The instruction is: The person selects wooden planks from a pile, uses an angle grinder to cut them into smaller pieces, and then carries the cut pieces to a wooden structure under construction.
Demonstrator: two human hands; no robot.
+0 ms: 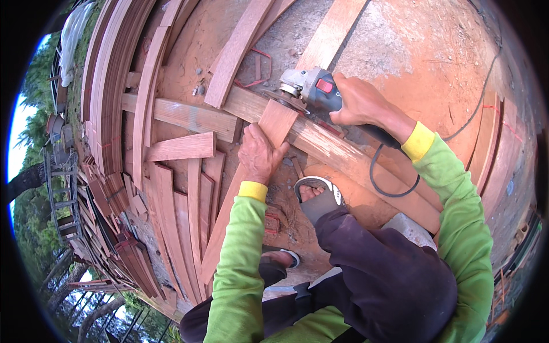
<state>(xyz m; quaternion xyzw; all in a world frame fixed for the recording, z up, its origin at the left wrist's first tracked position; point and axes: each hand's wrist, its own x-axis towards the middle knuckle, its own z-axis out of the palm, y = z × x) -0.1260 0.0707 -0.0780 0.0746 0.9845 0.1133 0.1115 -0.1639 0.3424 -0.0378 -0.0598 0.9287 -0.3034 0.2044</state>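
My right hand [360, 102] is wrapped round the body of a grey angle grinder [323, 90] with a red switch. The grinder's disc [287, 102] sits at the upper end of a reddish wooden plank [278, 121], apparently touching it. My left hand [260, 153] grips that plank from above, with the fingers curled over its edge and the thumb stretched across it. The plank slants down to the lower left, partly hidden by my left forearm. Beneath its upper end lies a worn wooden beam [337, 146], its top face scarred and pale.
My sandalled foot [316, 193] rests close below the beam. The grinder's black cord [394, 195] loops over the beam and runs off to the upper right. Long boards [108, 86] are stacked at the left, with loose planks [182, 147] nearby. A concrete block [409, 228] stands beside my knee.
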